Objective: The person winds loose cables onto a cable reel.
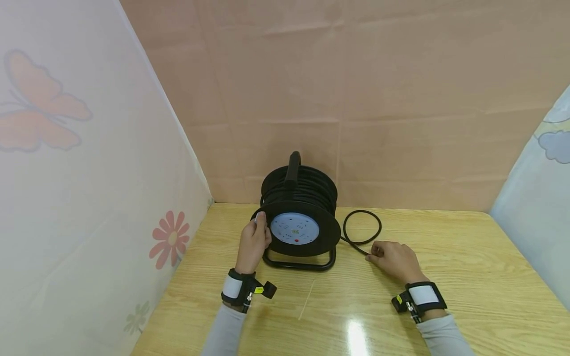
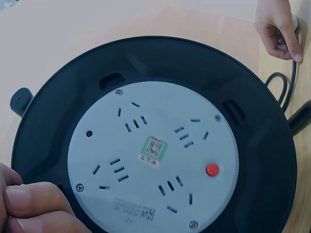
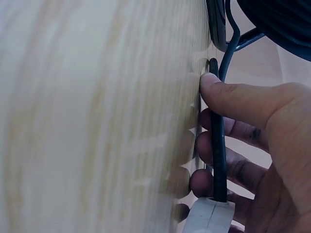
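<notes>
A black cable reel [image 1: 294,227] stands on its tubular frame, cable wound round its drum. Its pale socket face [image 2: 153,160] has several outlets and a red button. My left hand [image 1: 255,242] is at the left edge of the reel's front disc, fingers curled; in the left wrist view the fingers [image 2: 41,206] overlap the disc's lower left. What they grip is partly hidden. Right of the reel, my right hand [image 1: 396,259] holds the loose black cable [image 3: 219,160] between thumb and fingers, low at the tabletop. A white plug [image 3: 210,216] is at the cable's end, against the palm side.
The reel's carrying handle [image 1: 292,170] rises at the top. A loop of cable [image 1: 362,211] lies on the wooden table [image 1: 472,257] between reel and right hand. A brown sheet [image 1: 401,99] hangs behind, with a patterned pale sheet [image 1: 89,198] at the left.
</notes>
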A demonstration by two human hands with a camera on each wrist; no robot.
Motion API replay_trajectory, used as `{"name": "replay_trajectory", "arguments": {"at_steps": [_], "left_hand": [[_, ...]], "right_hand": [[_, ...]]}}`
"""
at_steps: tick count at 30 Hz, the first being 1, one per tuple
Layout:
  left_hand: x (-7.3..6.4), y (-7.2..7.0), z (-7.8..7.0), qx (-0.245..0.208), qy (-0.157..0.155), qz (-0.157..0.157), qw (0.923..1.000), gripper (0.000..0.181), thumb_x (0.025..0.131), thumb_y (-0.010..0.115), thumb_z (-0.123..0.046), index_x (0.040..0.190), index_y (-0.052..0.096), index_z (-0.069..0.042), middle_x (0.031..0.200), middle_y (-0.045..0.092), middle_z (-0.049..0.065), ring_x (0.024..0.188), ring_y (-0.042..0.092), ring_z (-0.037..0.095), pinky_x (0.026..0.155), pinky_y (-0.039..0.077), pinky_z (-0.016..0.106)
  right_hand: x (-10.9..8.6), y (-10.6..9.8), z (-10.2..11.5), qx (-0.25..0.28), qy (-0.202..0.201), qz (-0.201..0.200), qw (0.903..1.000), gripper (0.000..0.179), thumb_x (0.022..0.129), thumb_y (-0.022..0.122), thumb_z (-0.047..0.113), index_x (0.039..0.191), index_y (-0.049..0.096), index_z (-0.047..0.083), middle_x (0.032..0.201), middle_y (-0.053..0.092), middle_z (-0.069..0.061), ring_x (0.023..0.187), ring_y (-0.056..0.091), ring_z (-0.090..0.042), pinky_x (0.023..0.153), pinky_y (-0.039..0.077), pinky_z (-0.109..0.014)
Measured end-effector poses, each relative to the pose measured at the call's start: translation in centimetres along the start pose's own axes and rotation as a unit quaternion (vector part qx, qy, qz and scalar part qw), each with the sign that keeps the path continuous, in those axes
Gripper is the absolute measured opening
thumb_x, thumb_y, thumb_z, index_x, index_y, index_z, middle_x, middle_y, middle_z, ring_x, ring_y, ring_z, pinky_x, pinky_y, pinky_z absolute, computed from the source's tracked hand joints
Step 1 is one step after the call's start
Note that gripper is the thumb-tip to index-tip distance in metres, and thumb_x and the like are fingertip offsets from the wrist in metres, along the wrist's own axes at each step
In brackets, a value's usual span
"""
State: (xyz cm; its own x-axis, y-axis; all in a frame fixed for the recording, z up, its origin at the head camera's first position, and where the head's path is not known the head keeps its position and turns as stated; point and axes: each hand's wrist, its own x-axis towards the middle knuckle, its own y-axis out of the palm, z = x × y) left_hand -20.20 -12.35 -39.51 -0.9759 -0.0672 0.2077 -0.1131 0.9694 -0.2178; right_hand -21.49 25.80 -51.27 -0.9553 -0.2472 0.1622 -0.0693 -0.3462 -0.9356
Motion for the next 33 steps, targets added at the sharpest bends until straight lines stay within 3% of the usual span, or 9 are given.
{"name": "replay_trajectory", "arguments": {"at_steps": [8, 11, 18, 23, 33], "left_hand": [[-0.9, 0.3, -4.3, 0.012, 0.005, 0.010, 0.9999, 0.052, 0.108, 0.034, -0.032, 0.070, 0.043, 0.002, 0.054, 0.038, 0.000, 0.046, 0.037, 0.012, 0.048, 0.031, 0.025], [-0.9, 0.5, -4.8, 0.011, 0.007, 0.011, 0.9999, 0.050, 0.108, 0.034, -0.031, 0.071, 0.044, 0.001, 0.055, 0.039, 0.000, 0.047, 0.037, 0.011, 0.049, 0.032, 0.026], [0.5, 1.6, -2.4, -0.004, 0.026, 0.017, 0.9995, 0.051, 0.106, 0.037, -0.038, 0.071, 0.045, -0.001, 0.055, 0.039, 0.003, 0.047, 0.036, 0.015, 0.047, 0.030, 0.027], [0.6, 2.2, -2.6, 0.012, 0.046, 0.019, 0.9987, 0.052, 0.104, 0.038, -0.047, 0.073, 0.047, -0.006, 0.055, 0.043, 0.003, 0.048, 0.039, 0.016, 0.049, 0.033, 0.027], [0.7, 3.2, -3.1, 0.037, 0.051, 0.026, 0.9977, 0.056, 0.102, 0.034, -0.055, 0.075, 0.048, -0.009, 0.058, 0.046, 0.003, 0.051, 0.044, 0.019, 0.051, 0.037, 0.029]], "right_hand": [[0.0, 0.2, 0.0, -0.005, 0.004, 0.001, 1.0000, 0.022, 0.082, 0.073, 0.042, 0.075, 0.060, 0.026, 0.062, 0.051, 0.012, 0.052, 0.045, -0.010, 0.048, 0.036, -0.031], [0.1, 0.1, 0.0, -0.004, 0.005, 0.001, 1.0000, 0.022, 0.082, 0.074, 0.042, 0.075, 0.060, 0.026, 0.062, 0.051, 0.012, 0.053, 0.045, -0.010, 0.048, 0.036, -0.031], [0.1, -0.1, 0.1, -0.003, 0.000, -0.008, 1.0000, 0.022, 0.082, 0.074, 0.041, 0.075, 0.060, 0.025, 0.060, 0.049, 0.011, 0.051, 0.043, -0.010, 0.047, 0.035, -0.030], [0.0, -0.1, 0.1, -0.006, 0.001, -0.007, 1.0000, 0.022, 0.082, 0.074, 0.042, 0.076, 0.061, 0.025, 0.060, 0.049, 0.011, 0.052, 0.043, -0.010, 0.048, 0.034, -0.031], [0.0, 0.3, 0.0, -0.006, 0.002, -0.005, 1.0000, 0.023, 0.082, 0.074, 0.042, 0.076, 0.060, 0.025, 0.060, 0.049, 0.011, 0.051, 0.042, -0.011, 0.048, 0.034, -0.030]]}}
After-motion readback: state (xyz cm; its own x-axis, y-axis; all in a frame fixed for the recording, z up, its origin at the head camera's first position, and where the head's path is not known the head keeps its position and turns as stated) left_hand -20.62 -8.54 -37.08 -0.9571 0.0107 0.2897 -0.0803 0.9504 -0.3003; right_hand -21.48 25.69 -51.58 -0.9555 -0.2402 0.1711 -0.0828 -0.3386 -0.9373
